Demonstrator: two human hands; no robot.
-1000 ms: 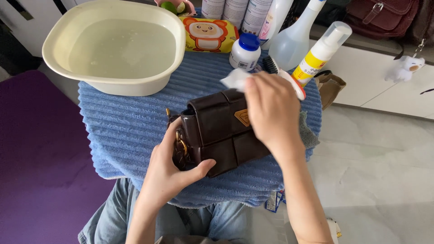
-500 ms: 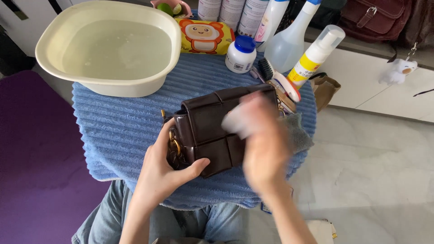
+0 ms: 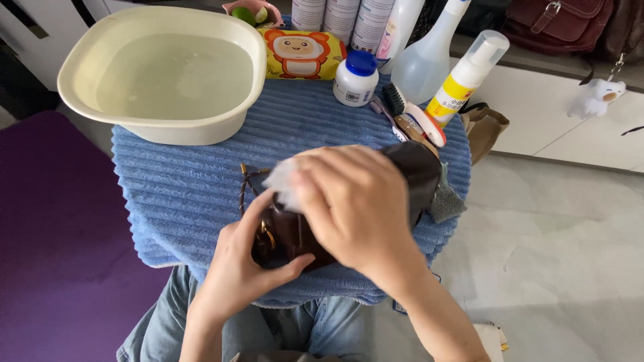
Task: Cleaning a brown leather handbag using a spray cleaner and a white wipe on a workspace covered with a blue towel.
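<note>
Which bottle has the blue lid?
The short white bottle beside the yellow cartoon pack. Its round cap is blue; the foam bottle has a clear cap.

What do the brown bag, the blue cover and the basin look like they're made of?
Bag: smooth leather or imitation, dark with a soft sheen. Cover: plush ribbed fabric, matte, like a towel. Basin: cream plastic, smooth and slightly glossy.

Right hand (image 3: 352, 208) and wipe (image 3: 280, 179) now leftward
</note>
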